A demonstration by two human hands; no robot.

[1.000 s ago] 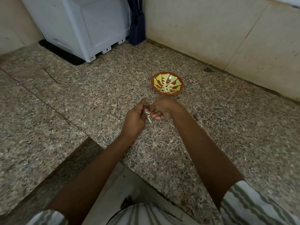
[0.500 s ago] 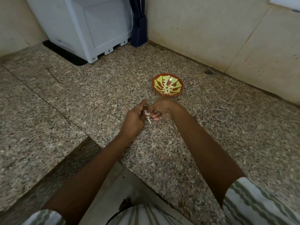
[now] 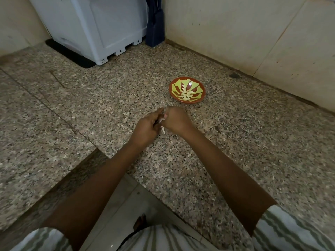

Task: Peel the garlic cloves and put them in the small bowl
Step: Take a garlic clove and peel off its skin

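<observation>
A small red bowl [image 3: 199,98] with a yellow-green pattern sits on the granite counter and holds several peeled garlic cloves [image 3: 185,94]. Just in front of it my left hand [image 3: 146,126] and my right hand [image 3: 176,121] meet over the counter. Both pinch a garlic clove [image 3: 161,121] between their fingertips. A thin strip of pale skin [image 3: 163,130] hangs down from the clove. Most of the clove is hidden by my fingers.
The speckled granite counter [image 3: 235,151] runs into a corner between two cream tiled walls. A white plastic appliance [image 3: 101,28] on a black mat stands at the back left, a dark blue object [image 3: 155,26] beside it. Bits of garlic skin [image 3: 218,130] lie right of my hands.
My hands stay together on the clove. My right hand has rolled over so its back faces up and its fingers curl under. The view has tilted slightly.
</observation>
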